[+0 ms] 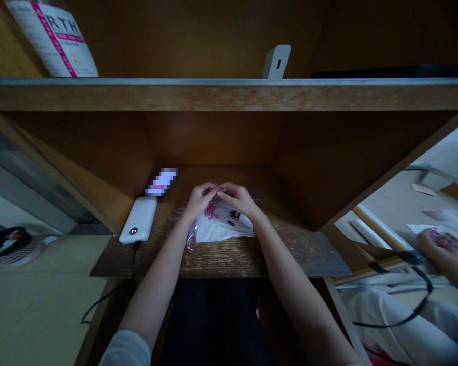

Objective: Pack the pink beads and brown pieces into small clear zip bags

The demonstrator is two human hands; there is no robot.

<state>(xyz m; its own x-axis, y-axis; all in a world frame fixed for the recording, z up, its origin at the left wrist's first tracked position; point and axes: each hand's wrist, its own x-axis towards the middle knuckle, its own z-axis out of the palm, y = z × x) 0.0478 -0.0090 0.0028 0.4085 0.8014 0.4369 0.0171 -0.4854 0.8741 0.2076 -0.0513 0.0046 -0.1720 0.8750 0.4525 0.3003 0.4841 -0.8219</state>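
My left hand and my right hand meet above a white cloth or paper on the wooden desktop. Both are closed, fingertips pinched together around a small pink piece; a thin strand seems to stick up from it, too small to name for sure. Below my left fingers, a cluster of pink beads lies on the white sheet. Two small dark pieces rest nearer my right hand. Beside my left wrist is a clear plastic bag with pinkish bits, partly hidden by my forearm.
A white power bank with a black cable stands left, a lit phone behind it. The shelf edge crosses above, carrying a bottle and a white charger. Another person's hand is at far right.
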